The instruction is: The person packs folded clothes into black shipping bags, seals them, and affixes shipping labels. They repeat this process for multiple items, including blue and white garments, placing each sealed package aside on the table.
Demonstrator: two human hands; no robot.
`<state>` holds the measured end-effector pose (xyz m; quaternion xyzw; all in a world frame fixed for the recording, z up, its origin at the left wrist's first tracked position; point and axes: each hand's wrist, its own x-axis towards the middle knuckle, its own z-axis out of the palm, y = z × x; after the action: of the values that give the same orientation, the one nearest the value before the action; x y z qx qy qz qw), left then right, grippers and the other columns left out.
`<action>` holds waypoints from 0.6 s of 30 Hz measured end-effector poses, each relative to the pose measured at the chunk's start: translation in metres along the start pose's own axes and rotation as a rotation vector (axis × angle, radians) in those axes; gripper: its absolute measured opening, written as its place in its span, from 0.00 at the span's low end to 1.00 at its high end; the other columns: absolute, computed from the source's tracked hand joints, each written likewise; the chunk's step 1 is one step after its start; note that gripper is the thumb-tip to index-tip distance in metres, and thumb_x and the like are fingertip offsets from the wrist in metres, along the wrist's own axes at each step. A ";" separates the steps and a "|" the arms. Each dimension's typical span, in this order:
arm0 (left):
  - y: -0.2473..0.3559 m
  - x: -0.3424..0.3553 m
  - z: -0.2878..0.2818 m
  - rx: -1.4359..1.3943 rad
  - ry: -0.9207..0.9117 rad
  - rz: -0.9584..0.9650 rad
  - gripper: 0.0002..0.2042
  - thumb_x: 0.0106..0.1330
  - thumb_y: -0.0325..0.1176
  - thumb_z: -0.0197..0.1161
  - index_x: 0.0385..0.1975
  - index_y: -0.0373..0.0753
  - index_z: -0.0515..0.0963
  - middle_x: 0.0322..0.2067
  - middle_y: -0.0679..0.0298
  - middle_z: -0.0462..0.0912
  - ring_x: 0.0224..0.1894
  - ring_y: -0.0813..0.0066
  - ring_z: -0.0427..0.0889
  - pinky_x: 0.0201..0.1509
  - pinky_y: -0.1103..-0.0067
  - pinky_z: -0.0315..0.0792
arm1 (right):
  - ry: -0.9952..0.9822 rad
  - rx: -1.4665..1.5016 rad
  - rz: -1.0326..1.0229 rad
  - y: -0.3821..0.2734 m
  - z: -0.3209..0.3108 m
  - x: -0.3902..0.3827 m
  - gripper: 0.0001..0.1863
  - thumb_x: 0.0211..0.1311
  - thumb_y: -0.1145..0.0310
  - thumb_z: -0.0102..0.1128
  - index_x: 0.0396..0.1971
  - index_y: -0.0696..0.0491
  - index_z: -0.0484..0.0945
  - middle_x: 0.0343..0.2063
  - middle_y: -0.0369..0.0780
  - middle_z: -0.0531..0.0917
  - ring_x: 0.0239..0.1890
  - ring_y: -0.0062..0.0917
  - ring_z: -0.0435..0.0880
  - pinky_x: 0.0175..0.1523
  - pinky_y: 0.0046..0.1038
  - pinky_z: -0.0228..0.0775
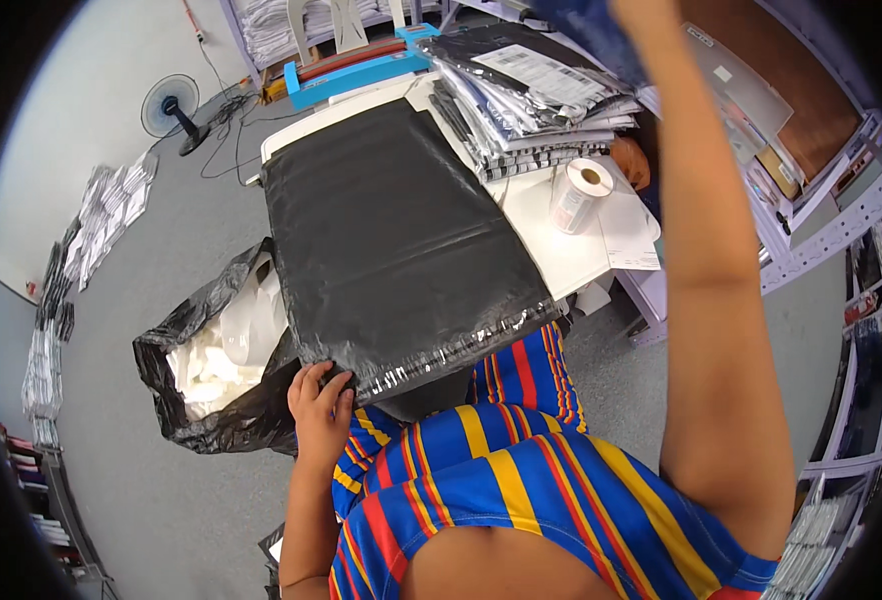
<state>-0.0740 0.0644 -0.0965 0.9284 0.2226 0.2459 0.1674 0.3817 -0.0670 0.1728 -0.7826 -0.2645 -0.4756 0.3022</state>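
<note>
A large black poly mailer bag lies flat over the white table in front of me, its shiny near edge reaching over my lap. My left hand is at the bag's near left corner, fingers bent over the edge; the thumb is hidden. Raised far up to the right, my right hand is cut off by the top of the picture, so its fingers do not show. Beside it hangs dark blue fabric; whether the hand grips it cannot be seen.
Stacked packed parcels stand at the table's back right, near a white label roll. A blue-and-red bar-shaped device lies behind. Left of the table, a black bin bag holds white scraps. A fan and cables are on the floor.
</note>
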 end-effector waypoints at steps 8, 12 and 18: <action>0.000 -0.001 0.018 -0.041 0.064 0.124 0.09 0.44 0.27 0.60 0.26 0.45 0.78 0.38 0.63 0.72 0.47 0.60 0.66 0.50 0.69 0.59 | -0.007 0.584 -0.035 -0.040 -0.147 -0.067 0.15 0.50 0.62 0.56 0.35 0.57 0.76 0.31 0.44 0.79 0.36 0.27 0.77 0.44 0.24 0.63; -0.005 -0.001 0.024 -0.008 0.128 0.139 0.09 0.44 0.27 0.60 0.28 0.45 0.78 0.41 0.58 0.70 0.47 0.59 0.66 0.50 0.69 0.60 | -0.221 0.420 0.040 -0.062 -0.165 -0.141 0.18 0.47 0.64 0.61 0.35 0.59 0.74 0.31 0.41 0.79 0.36 0.24 0.76 0.41 0.22 0.63; -0.077 -0.013 0.082 -0.875 0.075 -0.255 0.17 0.48 0.36 0.58 0.41 0.47 0.73 0.48 0.58 0.65 0.52 0.59 0.61 0.53 0.70 0.58 | -0.727 0.867 -0.524 -0.102 -0.195 -0.225 0.22 0.34 0.75 0.61 0.38 0.50 0.76 0.39 0.44 0.76 0.41 0.33 0.76 0.46 0.26 0.67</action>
<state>-0.0662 0.1063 -0.2011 0.7260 0.2159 0.3278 0.5647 0.1050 -0.1676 0.0629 -0.6098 -0.7027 -0.0864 0.3563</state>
